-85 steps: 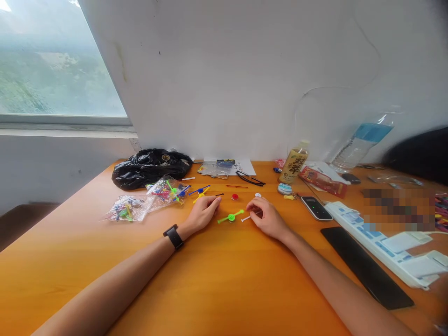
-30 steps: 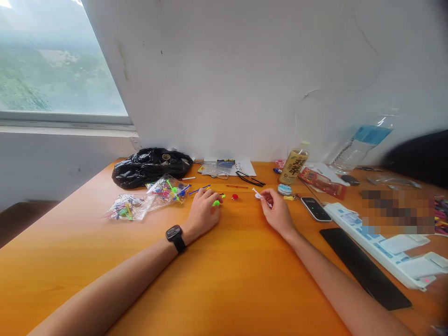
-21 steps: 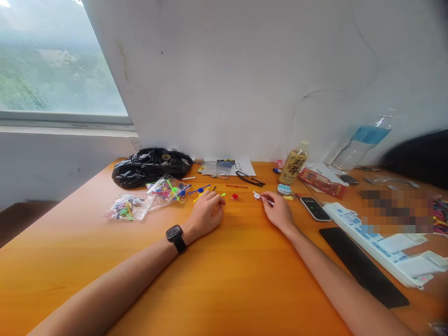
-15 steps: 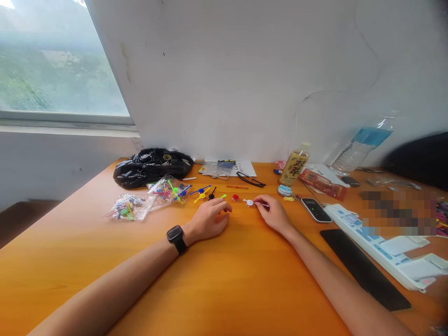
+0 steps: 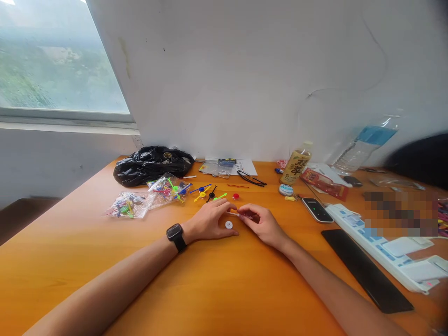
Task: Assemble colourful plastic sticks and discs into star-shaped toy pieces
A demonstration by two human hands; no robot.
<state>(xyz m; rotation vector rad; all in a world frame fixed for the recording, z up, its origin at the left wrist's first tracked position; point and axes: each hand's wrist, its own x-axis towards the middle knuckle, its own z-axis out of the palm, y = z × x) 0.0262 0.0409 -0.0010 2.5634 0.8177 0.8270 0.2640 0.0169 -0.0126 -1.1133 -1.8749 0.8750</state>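
Note:
My right hand (image 5: 261,225) pinches a thin white plastic arrow (image 5: 234,213) just above the tabletop. A small white round disc (image 5: 228,225) lies in the gap between the thumb and forefinger of my left hand (image 5: 211,219); I cannot tell whether they touch it. That hand is open, its side resting on the table. Beyond the fingers are a red disc (image 5: 236,196), a green arrow (image 5: 221,196) partly behind my left hand, a black spinner (image 5: 212,194) and blue and yellow spinners (image 5: 202,192).
Clear bags of coloured spinners (image 5: 128,205) and a black plastic bag (image 5: 150,165) are at the left. An orange stick (image 5: 238,186) and black cable tie-like loop (image 5: 251,178) lie behind. At right stand a drink bottle (image 5: 296,164), a phone-like device (image 5: 317,210) and a power strip (image 5: 374,245).
My right hand has moved left and nearer, bringing the white piece from beside the red disc. The white disc now lies by my left hand, whose thumb and forefinger are spread wider.

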